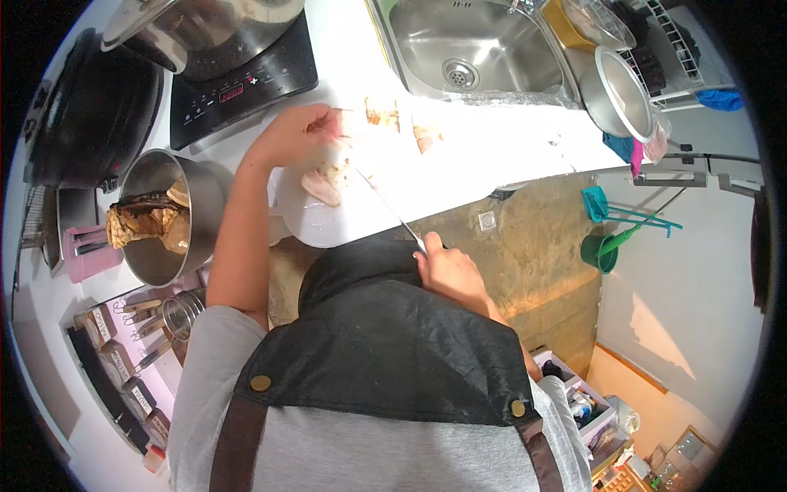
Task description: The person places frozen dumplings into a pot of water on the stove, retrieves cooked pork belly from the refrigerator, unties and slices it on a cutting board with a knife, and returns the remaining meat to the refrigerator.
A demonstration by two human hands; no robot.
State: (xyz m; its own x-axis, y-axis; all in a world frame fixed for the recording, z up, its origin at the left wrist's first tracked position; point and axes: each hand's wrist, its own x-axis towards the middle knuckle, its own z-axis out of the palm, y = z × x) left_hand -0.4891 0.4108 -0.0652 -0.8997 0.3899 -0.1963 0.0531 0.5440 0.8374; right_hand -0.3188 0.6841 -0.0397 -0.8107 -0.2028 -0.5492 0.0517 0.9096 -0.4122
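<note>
My right hand (449,271) is closed round the handle of a knife (392,211), whose blade points up and left over the white cutting board (307,228). Beyond the blade tip, my left hand (297,138) has its fingers together on a pinkish piece of food (338,125), washed out by glare. A pale piece of meat (321,188) lies on the board below that hand. Two browned pieces, one (382,113) near the sink and another (427,133) to its right, lie in the bright area.
An induction cooker (246,94) bears a large steel pot (215,37) at upper left. Another steel pot (203,221) holds browned food. The sink (479,45) is at the top, with a metal bowl (616,92) to its right. A pink container (88,256) stands far left.
</note>
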